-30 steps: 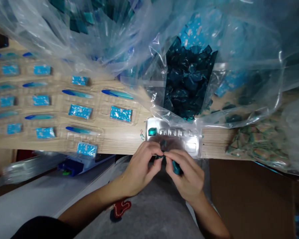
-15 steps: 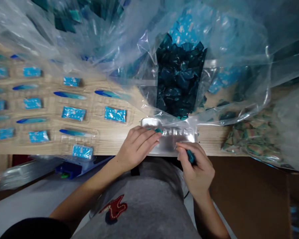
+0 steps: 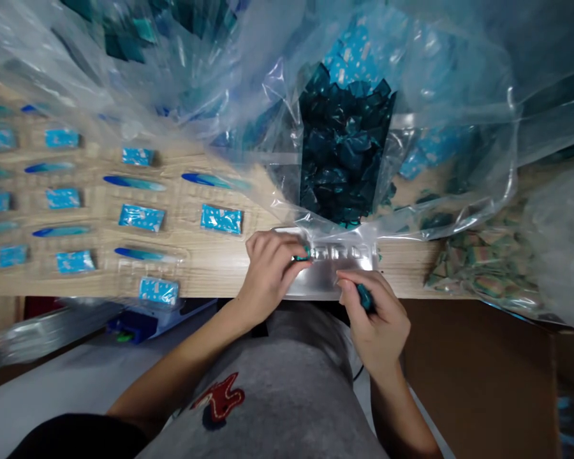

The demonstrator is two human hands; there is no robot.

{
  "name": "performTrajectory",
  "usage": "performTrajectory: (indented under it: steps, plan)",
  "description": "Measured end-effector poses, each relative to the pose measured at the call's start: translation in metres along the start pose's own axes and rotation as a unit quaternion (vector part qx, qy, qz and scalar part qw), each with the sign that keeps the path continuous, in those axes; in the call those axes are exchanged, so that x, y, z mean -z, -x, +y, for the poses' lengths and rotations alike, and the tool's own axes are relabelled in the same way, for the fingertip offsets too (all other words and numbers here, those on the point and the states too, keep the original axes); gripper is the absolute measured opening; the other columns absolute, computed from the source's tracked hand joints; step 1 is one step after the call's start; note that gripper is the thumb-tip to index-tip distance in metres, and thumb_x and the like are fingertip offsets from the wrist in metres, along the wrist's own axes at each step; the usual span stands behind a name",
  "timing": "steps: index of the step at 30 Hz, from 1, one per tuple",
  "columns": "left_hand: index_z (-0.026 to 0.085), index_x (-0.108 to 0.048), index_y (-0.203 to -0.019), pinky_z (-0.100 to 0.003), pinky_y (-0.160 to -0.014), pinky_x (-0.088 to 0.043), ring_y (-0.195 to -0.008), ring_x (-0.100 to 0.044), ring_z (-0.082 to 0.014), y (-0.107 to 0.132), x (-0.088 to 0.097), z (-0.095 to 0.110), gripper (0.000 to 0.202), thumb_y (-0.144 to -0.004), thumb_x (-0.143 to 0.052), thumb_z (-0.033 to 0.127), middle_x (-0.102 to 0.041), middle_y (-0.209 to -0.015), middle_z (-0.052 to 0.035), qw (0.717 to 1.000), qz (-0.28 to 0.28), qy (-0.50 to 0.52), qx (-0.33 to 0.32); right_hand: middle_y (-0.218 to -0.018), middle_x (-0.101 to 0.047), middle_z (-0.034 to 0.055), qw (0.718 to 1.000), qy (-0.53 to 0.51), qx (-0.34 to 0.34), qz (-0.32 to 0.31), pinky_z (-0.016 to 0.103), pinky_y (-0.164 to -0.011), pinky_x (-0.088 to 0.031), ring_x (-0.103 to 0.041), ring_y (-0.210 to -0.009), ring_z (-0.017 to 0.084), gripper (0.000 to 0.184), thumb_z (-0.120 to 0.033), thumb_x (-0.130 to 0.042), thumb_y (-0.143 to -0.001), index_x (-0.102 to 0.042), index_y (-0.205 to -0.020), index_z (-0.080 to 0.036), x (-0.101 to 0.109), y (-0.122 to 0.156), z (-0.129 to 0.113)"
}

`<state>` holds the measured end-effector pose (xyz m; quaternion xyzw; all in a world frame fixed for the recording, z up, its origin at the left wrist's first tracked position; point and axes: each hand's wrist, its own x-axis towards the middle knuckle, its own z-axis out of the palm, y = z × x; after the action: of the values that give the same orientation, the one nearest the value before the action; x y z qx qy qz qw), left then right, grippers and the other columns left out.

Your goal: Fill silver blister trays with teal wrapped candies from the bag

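Teal pcs (image 3: 365, 298) x2 in 2 hands (image 3: 268, 269) at 1 tray (image 3: 316, 282).

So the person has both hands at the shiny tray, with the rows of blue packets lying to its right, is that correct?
Not quite: in the head view, the rows of blue packets lie left of the shiny tray.

1. On the table (image 3: 220, 271), at its near edge, lies a tray (image 3: 318, 282).
2. Left hand (image 3: 269, 271): over the tray's left end, fingertips at 1 small piece (image 3: 304, 253).
3. Right hand (image 3: 377, 312): at the tray's near right part, 1 wrapped piece (image 3: 365, 298) within its grip.
4. Behind the tray: a heap (image 3: 347, 166) inside a bag (image 3: 511, 169).
5. Left of the tray: packets (image 3: 159, 291) and sticks (image 3: 141, 254) in rows.
6. Right of the tray: a pile (image 3: 478, 255).
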<state>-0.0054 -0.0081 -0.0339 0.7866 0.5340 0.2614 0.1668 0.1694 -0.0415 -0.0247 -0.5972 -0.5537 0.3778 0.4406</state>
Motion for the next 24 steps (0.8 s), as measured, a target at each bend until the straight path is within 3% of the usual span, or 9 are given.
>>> performTrajectory:
  steps: [3, 7, 9, 11, 15, 18, 21, 24]
  plan:
    - [0.024, -0.055, -0.104, -0.038, -0.088, -0.039, -0.098, -0.056, -0.0211, 0.006, 0.012, -0.007, 0.012, -0.093, -0.054, 0.029, -0.065, -0.102, -0.0042, 1.0, 0.008, 0.015, 0.007, -0.078, -0.064, -0.0019, 0.991, -0.093, -0.099, 0.017, 0.028, -0.061, -0.049, -0.057, -0.062, 0.012, 0.017, -0.02, -0.061, -0.086, -0.068, -0.099, -0.028, 0.004, 0.0, 0.001]
    - [0.021, -0.057, -0.103, -0.033, -0.08, -0.043, -0.092, -0.058, -0.0181, 0.014, 0.022, -0.019, 0.011, -0.095, -0.05, 0.018, -0.063, -0.095, -0.0048, 1.0, -0.001, -0.002, -0.011, -0.087, -0.061, 0.0007, 0.919, -0.316, -0.232, -0.034, 0.024, -0.046, -0.04, -0.053, -0.056, 0.011, 0.026, -0.03, -0.059, -0.084, -0.065, -0.109, -0.028, 0.011, -0.008, 0.0]
    - [0.019, -0.056, -0.101, -0.031, -0.077, -0.045, -0.089, -0.059, -0.0174, 0.015, 0.021, -0.024, 0.011, -0.095, -0.048, 0.017, -0.064, -0.094, -0.0054, 0.999, -0.004, 0.009, -0.04, -0.089, -0.061, 0.0024, 0.887, -0.373, -0.268, -0.055, 0.025, -0.044, -0.039, -0.052, -0.055, 0.011, 0.028, -0.03, -0.058, -0.083, -0.067, -0.109, -0.026, 0.013, -0.012, -0.002]
    - [0.02, -0.056, -0.101, -0.033, -0.077, -0.044, -0.089, -0.059, -0.0184, 0.014, 0.021, -0.029, 0.01, -0.096, -0.047, 0.017, -0.065, -0.095, -0.0057, 0.998, -0.006, -0.005, -0.063, -0.089, -0.062, 0.003, 0.871, -0.392, -0.288, -0.073, 0.025, -0.044, -0.039, -0.051, -0.055, 0.011, 0.03, -0.027, -0.055, -0.084, -0.067, -0.111, -0.025, 0.012, -0.014, -0.004]
    - [0.021, -0.058, -0.103, -0.038, -0.083, -0.042, -0.096, -0.058, -0.0216, 0.008, 0.028, -0.022, 0.012, -0.091, -0.056, 0.018, -0.065, -0.103, -0.0063, 0.998, -0.001, -0.031, -0.053, -0.087, -0.064, 0.001, 0.876, -0.382, -0.268, -0.119, 0.022, -0.043, -0.039, -0.053, -0.055, 0.009, 0.031, -0.025, -0.054, -0.089, -0.063, -0.118, -0.029, 0.006, -0.011, -0.008]
    - [0.021, -0.056, -0.111, -0.035, -0.086, -0.045, -0.1, -0.057, -0.0199, 0.003, 0.036, -0.001, 0.02, -0.092, -0.054, 0.018, -0.062, -0.106, -0.0066, 0.997, -0.017, 0.067, -0.019, -0.084, -0.066, -0.0012, 0.885, -0.378, -0.237, -0.135, 0.019, -0.04, -0.038, -0.054, -0.052, 0.008, 0.021, -0.027, -0.057, -0.089, -0.064, -0.108, -0.03, 0.001, -0.008, -0.012]
    - [0.022, -0.051, -0.119, -0.032, -0.086, -0.049, -0.103, -0.057, -0.0177, -0.003, 0.037, 0.02, 0.025, -0.094, -0.052, 0.022, -0.061, -0.109, -0.0064, 0.981, -0.075, 0.177, -0.015, -0.078, -0.066, -0.0025, 0.902, -0.347, -0.222, -0.132, 0.017, -0.041, -0.039, -0.055, -0.051, 0.007, 0.014, -0.029, -0.059, -0.089, -0.066, -0.101, -0.029, 0.001, -0.007, -0.017]
    - [0.02, -0.05, -0.122, -0.03, -0.089, -0.049, -0.106, -0.056, -0.017, -0.009, 0.032, 0.031, 0.03, -0.093, -0.054, 0.023, -0.058, -0.111, -0.0074, 0.973, -0.092, 0.21, -0.03, -0.073, -0.065, -0.0029, 0.92, -0.304, -0.219, -0.114, 0.017, -0.047, -0.044, -0.056, -0.055, 0.007, 0.016, -0.032, -0.063, -0.087, -0.07, -0.101, -0.03, 0.005, -0.006, -0.019]
